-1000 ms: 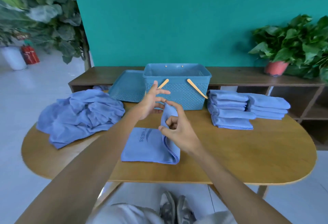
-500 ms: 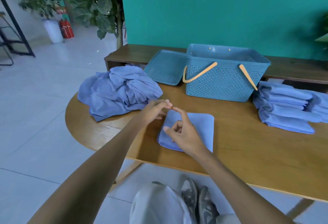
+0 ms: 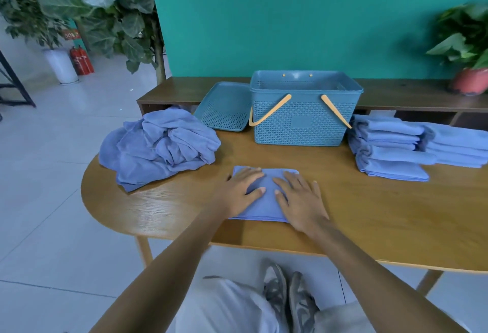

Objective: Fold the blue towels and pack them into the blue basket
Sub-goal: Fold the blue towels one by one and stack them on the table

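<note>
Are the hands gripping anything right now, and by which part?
Nothing is gripped. The left hand and right hand press flat on top of the folded towel.

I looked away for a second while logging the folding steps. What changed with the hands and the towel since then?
The right hand let go of the pinched edge it was folding over, and the left hand came down too; both now press flat on the folded towel, which went from half-folded to a compact square. The unfolded pile, folded stacks and basket stayed put.
</note>
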